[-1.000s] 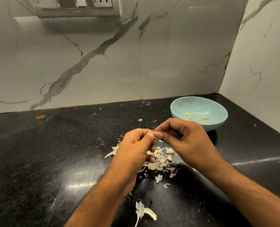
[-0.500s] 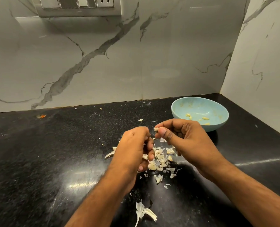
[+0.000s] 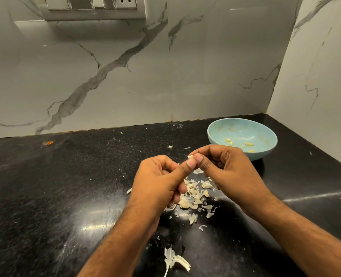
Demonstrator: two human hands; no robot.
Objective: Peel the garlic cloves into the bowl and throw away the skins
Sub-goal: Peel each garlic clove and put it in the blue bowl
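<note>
Both hands' fingers pinch one small pale garlic clove (image 3: pixel 190 156); left hand (image 3: pixel 161 182), right hand (image 3: pixel 229 172).

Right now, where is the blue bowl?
The blue bowl sits on the black counter at far right, near the wall corner, just beyond the right hand.

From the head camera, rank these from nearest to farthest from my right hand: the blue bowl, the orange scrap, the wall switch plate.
From the right hand:
1. Blue bowl, just behind it, to the right.
2. Orange scrap, far left on the counter.
3. Wall switch plate, high on the back wall, left.
</note>
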